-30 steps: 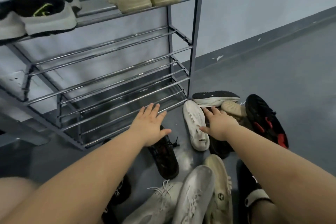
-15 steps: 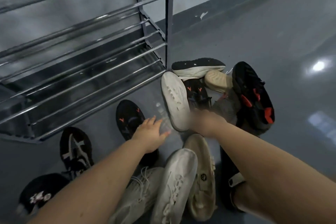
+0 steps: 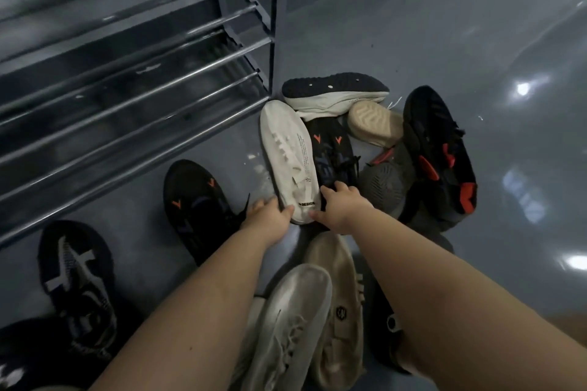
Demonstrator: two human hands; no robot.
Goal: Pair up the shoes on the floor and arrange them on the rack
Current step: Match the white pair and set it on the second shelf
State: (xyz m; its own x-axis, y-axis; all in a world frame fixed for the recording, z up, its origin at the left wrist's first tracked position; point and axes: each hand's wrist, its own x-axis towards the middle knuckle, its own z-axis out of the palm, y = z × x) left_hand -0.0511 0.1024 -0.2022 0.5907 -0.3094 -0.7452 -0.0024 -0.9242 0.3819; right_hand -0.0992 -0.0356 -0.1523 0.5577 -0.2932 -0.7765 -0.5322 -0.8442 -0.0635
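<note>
The rack (image 3: 133, 79) is standing up and to the left of both hands, its bars bare in view, with its corner post (image 3: 275, 9) rising just beyond the shoe pile; that post is probably the edge to swing around. Bare floor (image 3: 444, 25) is lying open far beyond the right hand, while shoes are crowding the near side.

The white shoe (image 3: 290, 159) is lying between the two hands, sole side up, its heel toward the person. It is likely light and slightly bendy, so holding it at the heel should be enough. Pressed against its right side, a black shoe with orange marks (image 3: 333, 152) is lying under the right hand's fingers; its likely mate (image 3: 198, 203) is sitting just left of the left hand.

The left hand (image 3: 270, 219) is curling its fingers against the white shoe's heel edge. The right hand (image 3: 341, 209) is pinching that heel from the other side, its thumb on the sole.
</note>
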